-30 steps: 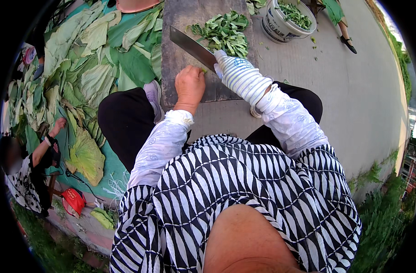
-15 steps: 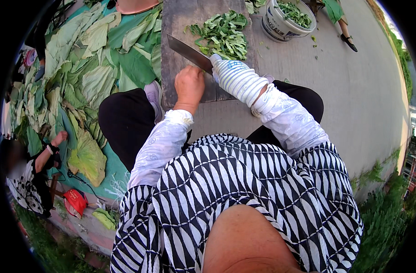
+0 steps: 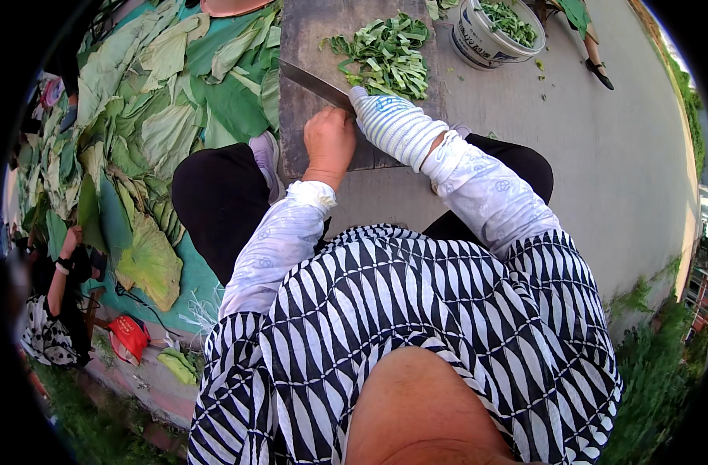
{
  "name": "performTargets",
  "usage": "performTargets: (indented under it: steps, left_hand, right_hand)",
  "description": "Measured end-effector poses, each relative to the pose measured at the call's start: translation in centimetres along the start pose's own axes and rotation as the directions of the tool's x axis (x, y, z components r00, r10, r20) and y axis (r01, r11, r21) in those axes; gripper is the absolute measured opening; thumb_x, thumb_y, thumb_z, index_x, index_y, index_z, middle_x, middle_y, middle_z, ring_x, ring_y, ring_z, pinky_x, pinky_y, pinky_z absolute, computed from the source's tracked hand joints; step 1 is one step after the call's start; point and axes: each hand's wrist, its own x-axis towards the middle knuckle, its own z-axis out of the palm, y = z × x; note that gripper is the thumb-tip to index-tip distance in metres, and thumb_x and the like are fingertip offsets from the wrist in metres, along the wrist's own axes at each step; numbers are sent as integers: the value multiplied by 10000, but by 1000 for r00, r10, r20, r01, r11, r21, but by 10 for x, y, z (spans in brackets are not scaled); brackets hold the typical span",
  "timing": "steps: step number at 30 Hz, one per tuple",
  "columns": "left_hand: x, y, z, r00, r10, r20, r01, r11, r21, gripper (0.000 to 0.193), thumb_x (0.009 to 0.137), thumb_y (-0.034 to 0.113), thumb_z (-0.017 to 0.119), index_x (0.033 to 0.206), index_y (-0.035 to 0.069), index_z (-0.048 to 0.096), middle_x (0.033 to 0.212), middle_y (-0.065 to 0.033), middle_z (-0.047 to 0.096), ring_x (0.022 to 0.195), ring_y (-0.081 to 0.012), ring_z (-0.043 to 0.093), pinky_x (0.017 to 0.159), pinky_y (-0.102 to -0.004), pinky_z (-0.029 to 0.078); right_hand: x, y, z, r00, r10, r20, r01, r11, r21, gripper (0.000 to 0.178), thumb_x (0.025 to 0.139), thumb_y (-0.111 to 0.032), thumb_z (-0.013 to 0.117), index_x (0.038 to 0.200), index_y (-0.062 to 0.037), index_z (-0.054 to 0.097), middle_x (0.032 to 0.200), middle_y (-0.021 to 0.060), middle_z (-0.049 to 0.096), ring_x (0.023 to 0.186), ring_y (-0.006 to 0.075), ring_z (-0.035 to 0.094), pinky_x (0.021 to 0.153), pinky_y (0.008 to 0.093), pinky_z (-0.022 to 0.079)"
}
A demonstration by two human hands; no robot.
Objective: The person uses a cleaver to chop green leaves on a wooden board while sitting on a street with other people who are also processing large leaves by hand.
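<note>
My right hand (image 3: pixel 398 126), in a white and blue striped knit glove, is closed around the handle end of a cleaver (image 3: pixel 317 84). The wide blade points up and left over the wooden board (image 3: pixel 307 46). My bare left hand (image 3: pixel 330 142) is a closed fist on the near part of the board, close against the blade. Its fingers face away, so whatever they hold is hidden. Beyond the blade lies a pile of green leaves cut in strips (image 3: pixel 391 60).
A white bucket (image 3: pixel 478 48) of cut leaves stands past the board's right side. Large flat leaves (image 3: pixel 168 128) cover a green sheet on the left, where another person's hand (image 3: pixel 73 236) is among them. A red bag (image 3: pixel 129 339) lies at lower left.
The cleaver has shifted slightly left across the board, nearer my left fist. My left hand stays about where it was. At the left, the other person's hand has moved left, beside a leaf.
</note>
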Motion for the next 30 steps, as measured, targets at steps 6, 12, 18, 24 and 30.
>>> performTargets:
  steps: [6, 12, 18, 24, 30]
  left_hand:
    - [-4, -3, 1, 998, 44, -34, -44, 999, -21, 39, 698, 106, 639, 696, 69, 629, 731, -99, 579, 727, -311, 578, 649, -427, 448]
    - [-6, -7, 1, 998, 52, -39, -54, 997, -51, 35, 705, 102, 643, 722, 72, 641, 741, -96, 582, 739, -304, 578, 668, -418, 443]
    - [-6, -9, 0, 997, 45, -56, -48, 998, -43, 35, 706, 103, 645, 729, 77, 646, 738, -91, 584, 734, -299, 580, 669, -411, 447]
    - [-3, -5, -1, 998, 49, -46, -51, 998, -48, 24, 704, 102, 643, 717, 82, 646, 726, -86, 579, 732, -295, 581, 663, -408, 450]
    - [-5, -6, 3, 998, 42, -46, -43, 998, -34, 17, 694, 100, 642, 700, 85, 640, 728, -87, 580, 738, -297, 582, 660, -407, 451]
  right_hand:
    - [12, 6, 3, 978, 207, 15, -207, 969, 136, 228, 868, -203, 502, 989, -12, 475, 767, 242, 622, 754, 408, 616, 648, 472, 478]
    - [-13, 4, -13, 983, 182, -35, -175, 974, 147, 245, 872, -201, 536, 1030, -23, 480, 741, 230, 619, 714, 408, 611, 616, 477, 473]
    - [-28, -1, -9, 987, 163, 9, -163, 979, 124, 197, 861, -193, 553, 957, -28, 503, 708, 225, 607, 691, 413, 602, 596, 488, 462]
    - [-33, 5, -12, 995, 99, 24, -101, 992, 70, 191, 866, -191, 538, 958, -27, 505, 698, 215, 611, 678, 401, 610, 573, 483, 463]
    - [-33, 3, -9, 999, 54, -3, -53, 998, 43, 181, 847, -163, 534, 955, -20, 508, 694, 210, 615, 667, 378, 619, 560, 470, 471]
